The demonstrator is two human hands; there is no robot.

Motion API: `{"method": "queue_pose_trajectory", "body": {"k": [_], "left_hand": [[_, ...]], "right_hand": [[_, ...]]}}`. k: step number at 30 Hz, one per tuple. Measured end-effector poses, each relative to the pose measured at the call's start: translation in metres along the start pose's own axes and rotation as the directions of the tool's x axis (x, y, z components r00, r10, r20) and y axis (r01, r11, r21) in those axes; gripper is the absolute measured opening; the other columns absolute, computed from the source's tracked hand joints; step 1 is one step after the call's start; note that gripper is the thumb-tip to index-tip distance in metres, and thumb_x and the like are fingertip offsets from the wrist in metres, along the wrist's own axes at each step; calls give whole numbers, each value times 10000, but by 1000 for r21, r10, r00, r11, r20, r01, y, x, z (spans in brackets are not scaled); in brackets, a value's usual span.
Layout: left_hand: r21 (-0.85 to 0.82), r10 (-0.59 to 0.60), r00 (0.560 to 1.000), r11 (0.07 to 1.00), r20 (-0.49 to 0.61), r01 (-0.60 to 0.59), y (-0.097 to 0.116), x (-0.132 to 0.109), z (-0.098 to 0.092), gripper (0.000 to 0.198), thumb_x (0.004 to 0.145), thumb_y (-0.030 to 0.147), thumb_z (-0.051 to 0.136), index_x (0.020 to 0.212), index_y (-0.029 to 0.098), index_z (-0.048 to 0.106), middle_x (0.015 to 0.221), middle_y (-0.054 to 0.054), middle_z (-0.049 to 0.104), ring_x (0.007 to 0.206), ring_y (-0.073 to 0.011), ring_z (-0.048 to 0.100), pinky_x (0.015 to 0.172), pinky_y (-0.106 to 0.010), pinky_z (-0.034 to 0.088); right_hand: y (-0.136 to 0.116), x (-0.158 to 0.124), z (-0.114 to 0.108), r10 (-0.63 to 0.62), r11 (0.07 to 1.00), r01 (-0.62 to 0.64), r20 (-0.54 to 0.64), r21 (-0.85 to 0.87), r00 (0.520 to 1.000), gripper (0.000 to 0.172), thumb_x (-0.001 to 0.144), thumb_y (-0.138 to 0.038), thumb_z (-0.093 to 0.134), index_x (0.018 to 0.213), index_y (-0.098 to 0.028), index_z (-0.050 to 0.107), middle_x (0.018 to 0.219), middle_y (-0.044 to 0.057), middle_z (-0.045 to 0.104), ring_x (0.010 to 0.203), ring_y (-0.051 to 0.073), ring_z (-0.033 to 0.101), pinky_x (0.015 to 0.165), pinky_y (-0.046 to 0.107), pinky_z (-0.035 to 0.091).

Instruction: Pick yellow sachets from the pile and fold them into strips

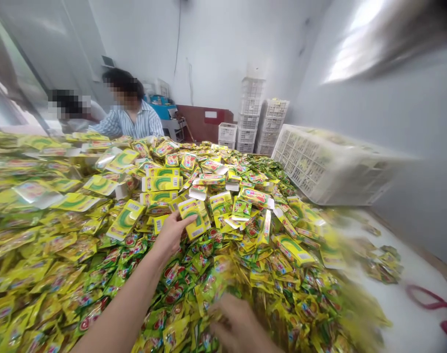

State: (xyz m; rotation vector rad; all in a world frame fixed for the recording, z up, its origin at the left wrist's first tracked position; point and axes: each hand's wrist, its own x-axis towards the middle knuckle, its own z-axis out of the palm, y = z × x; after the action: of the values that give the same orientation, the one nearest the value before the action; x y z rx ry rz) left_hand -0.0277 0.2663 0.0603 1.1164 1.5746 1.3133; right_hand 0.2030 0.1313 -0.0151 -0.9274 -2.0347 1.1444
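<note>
Nearest, low in the middle, the person's right hand (pixel 236 318) is down among foil sachets (pixel 173 274) in yellow and green wrappers. Motion blur covers its fingers, so whether they are spread, curled or pinching a sachet cannot be told. The sachets spread deep to both sides, which probably explains why the hand works right at their surface. To the right, at the edge of the view, red loop handles (pixel 434 305), likely of scissors, lie on bare white tabletop (pixel 410 336), well apart from both hands.

Farther in, the left hand (pixel 171 230) grips a yellow carton (pixel 199 228) by its near left side, thumb across the printed face. The carton tilts above the sachets; such an edge hold seems to suit a flat, light box and leaves most of its face uncovered.

Just beyond, more cartons (pixel 162 183) lie heaped at odd angles, several with white end flaps open. At the right, a white lattice crate (pixel 329 181) stands against the heap and closes off that side.

Across the heap sits a co-worker in a striped shirt (pixel 144 122), hands hidden behind the pile; another person (pixel 68 110) is partly visible farther left. Stacked white crates (pixel 249 117) stand near the back wall (pixel 219 54).
</note>
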Motion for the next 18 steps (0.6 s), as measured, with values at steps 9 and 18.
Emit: {"method": "queue_pose_trajectory", "body": {"k": [9,18], "left_hand": [[234,178,942,940,285,-248,4,-137,-14,325,849,321,639,1157,216,649,1108,-76,714,1003,-257,654,874,-362,520],[611,294,861,611,415,-503,-57,-152,40,504,763,122,562,1257,226,577,1037,-69,641,995,-257,590,821,-358,476]], "right_hand": [[-74,24,-74,227,797,54,-381,602,896,229,835,-315,697,1034,-218,636,824,13,679,693,151,637,663,259,538],[-54,5,-51,356,782,14,-464,623,811,227,809,-310,697,970,-162,637,802,15,644,638,132,588,593,245,541]]}}
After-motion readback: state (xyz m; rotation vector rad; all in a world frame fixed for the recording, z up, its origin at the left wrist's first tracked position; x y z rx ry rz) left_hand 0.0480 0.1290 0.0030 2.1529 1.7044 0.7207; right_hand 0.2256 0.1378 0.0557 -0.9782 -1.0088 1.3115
